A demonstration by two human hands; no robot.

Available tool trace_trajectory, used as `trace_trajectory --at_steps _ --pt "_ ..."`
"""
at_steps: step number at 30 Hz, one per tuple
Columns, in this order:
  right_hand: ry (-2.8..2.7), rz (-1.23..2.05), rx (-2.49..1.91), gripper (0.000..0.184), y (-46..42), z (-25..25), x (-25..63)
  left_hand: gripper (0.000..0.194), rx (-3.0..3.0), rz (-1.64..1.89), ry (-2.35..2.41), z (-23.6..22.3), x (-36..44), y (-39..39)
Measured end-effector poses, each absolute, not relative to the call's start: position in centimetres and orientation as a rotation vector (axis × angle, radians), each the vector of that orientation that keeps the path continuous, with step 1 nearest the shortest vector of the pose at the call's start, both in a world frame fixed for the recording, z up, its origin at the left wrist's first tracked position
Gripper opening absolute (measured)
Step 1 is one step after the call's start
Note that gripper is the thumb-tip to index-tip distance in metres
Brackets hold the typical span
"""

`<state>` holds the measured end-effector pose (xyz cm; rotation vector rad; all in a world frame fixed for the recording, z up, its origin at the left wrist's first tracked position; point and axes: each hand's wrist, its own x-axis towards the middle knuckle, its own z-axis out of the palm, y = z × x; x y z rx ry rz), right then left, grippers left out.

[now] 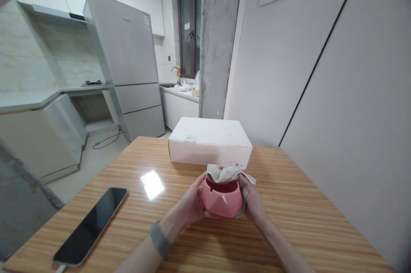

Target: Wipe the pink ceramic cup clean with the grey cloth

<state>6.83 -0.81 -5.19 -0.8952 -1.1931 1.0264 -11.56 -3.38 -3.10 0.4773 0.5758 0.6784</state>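
A glossy pink ashtray (224,203) with a faceted outside and a notch in its rim is held above the wooden table, its opening tilted towards me. My left hand (196,200) grips it from the left side, with fingers under the base. A light grey cloth (224,173) drapes over the far rim and hangs down the right side. My right hand (252,200) is closed on this cloth, pressing it against the ashtray's right wall. Some fingers of both hands are hidden behind the ashtray and the cloth.
Just beyond my hands, a white box (210,133) lies on the wooden table (289,217). A phone (91,228) with a cable plugged in rests at the left. Further back stand a fridge (131,54) and a concrete pillar (218,41); a white wall (349,93) runs along the right.
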Motion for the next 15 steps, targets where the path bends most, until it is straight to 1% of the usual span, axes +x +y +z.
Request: trace_trajectory --at_steps 2,5,9,13,15 --pt "-1.194 1.053 -0.915 0.040 -0.8 -5.3 6.8 0.058 0.448 0.691 0.567 -3.3 -11.6 -3.3" --pt "-1.194 1.044 -0.950 0.039 -1.2 -5.2 6.7 0.058 0.454 0.732 0.594 -3.4 -11.4 -3.3" --pt "-1.223 0.974 -0.971 0.041 -2.2 -4.9 6.4 0.062 0.541 0.812 0.704 -3.1 -11.0 -3.6" --pt "-1.366 0.874 -0.891 0.048 -3.4 -4.5 5.8 0.055 0.579 0.972 0.714 -2.9 -10.6 -3.5" --pt "-1.495 0.779 -0.827 0.048 -3.9 -4.2 5.5 0.052 0.546 1.050 0.653 -2.9 -10.5 -3.4"
